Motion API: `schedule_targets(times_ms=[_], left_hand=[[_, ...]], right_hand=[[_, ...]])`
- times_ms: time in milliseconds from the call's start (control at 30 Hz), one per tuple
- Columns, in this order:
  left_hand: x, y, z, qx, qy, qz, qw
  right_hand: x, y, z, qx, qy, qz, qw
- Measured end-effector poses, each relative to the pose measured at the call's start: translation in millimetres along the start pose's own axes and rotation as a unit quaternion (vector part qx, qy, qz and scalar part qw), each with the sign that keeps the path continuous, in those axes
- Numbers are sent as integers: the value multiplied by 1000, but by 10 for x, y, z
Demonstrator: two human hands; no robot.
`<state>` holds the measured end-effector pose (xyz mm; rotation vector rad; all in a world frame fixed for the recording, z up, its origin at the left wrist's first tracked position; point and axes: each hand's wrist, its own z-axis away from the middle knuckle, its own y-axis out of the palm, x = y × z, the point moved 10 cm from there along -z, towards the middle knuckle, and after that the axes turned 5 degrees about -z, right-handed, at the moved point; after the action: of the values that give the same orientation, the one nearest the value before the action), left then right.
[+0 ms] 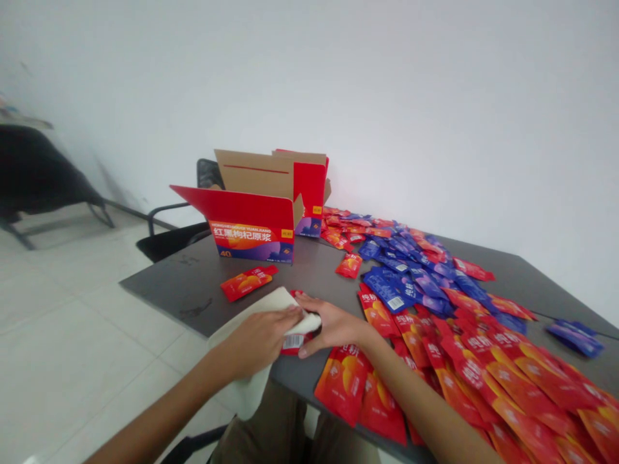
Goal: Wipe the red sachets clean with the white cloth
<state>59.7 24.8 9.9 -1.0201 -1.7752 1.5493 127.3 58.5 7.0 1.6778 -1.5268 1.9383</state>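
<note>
My left hand (256,340) is closed on a pale cloth (261,305), part of which hangs over the table's front edge. The cloth is against a red pouch (292,343) whose barcode side shows in part. On the pouch's right side, my right hand (334,324) grips it with thumb and fingers. The cloth covers much of this pouch. Another red pouch (248,282) lies flat just beyond the cloth. Close to my right forearm, many red-orange pouches (343,380) lie overlapping on the table.
Two open red cartons (252,241) (309,187) stand at the back left of the grey table (188,290). A heap of blue pouches (394,290), mixed with red ones, spreads toward the wall. One black chair (169,241) stands behind the table; another (43,171) is far left.
</note>
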Motion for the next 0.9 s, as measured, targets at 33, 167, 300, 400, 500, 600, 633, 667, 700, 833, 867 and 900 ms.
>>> schedule_targets(times_ms=[33, 167, 300, 400, 500, 600, 633, 667, 700, 833, 867, 900], left_hand=[[63, -5, -20, -1, -19, -6, 1000], [40, 19, -29, -3, -10, -21, 1000], [-81, 32, 22, -1, 37, 9, 999], [135, -13, -27, -8, -24, 16, 1000], [197, -13, -62, -7, -39, 2, 999], [55, 22, -15, -9, -7, -4, 1000], [17, 32, 9, -9, 0, -1, 1000], [3, 38, 29, -8, 1, 4, 1000], [16, 36, 39, -8, -4, 9, 1000], [189, -31, -8, -15, -22, 24, 999], [231, -42, -27, -16, -25, 22, 999], [262, -43, -43, -15, -27, 17, 999]], right_hand=[[-15, -9, 2, -5, 8, -2, 1000], [34, 0, 3, -3, -13, -7, 1000], [115, -6, 4, -3, -34, -3, 999], [127, -11, 10, 0, -26, -18, 999], [74, -20, 15, -2, -10, -22, 1000], [-43, 2, 20, 9, 29, -1, 1000], [-79, 9, 23, 13, 44, 3, 999], [-99, 11, 26, 15, 54, 5, 998], [-102, 10, 28, 15, 58, 5, 998], [-49, 2, 27, 14, 46, -1, 999], [-48, -2, 27, 10, 44, -2, 999], [-47, -5, 26, 6, 39, -2, 999]])
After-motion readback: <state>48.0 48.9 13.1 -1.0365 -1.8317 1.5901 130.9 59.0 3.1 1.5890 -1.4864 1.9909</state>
